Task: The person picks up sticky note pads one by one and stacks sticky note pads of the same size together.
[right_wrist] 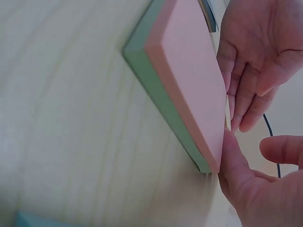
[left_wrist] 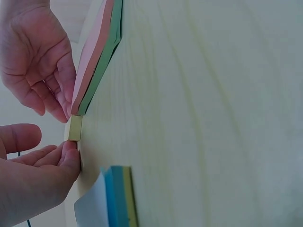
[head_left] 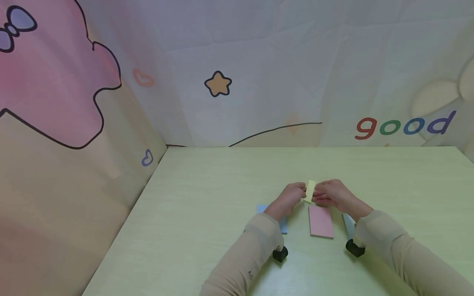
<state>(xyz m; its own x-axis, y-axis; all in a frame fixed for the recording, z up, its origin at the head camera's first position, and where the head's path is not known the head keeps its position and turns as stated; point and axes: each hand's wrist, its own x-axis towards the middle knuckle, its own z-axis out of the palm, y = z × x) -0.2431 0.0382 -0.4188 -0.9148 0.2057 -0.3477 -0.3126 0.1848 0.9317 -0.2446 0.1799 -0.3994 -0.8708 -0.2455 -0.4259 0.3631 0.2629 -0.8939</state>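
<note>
A small pale yellow sticky-note pad (head_left: pixel 310 192) lies on the table between the two hands. My left hand (head_left: pixel 290 197) touches its left side with the fingertips, and in the left wrist view the thumb of that left hand (left_wrist: pixel 38 179) stands apart from the fingers. On the other side, my right hand (head_left: pixel 335 195) has its fingers at the pad's right edge, its thumb (right_wrist: pixel 279 149) raised away. Just nearer than the yellow pad (left_wrist: pixel 75 128) lies a pink sticky-note pad (head_left: pixel 321 222), with a green layer (right_wrist: pixel 161 99) beneath the pink.
A blue pad (head_left: pixel 283 226) lies partly hidden under the left forearm; the left wrist view shows blue and yellow layers on a pad (left_wrist: pixel 116 196). Another bluish pad (head_left: pixel 348 226) is beside the right sleeve. A printed cloth (head_left: pixel 259 82) hangs behind the table (head_left: pixel 185 213).
</note>
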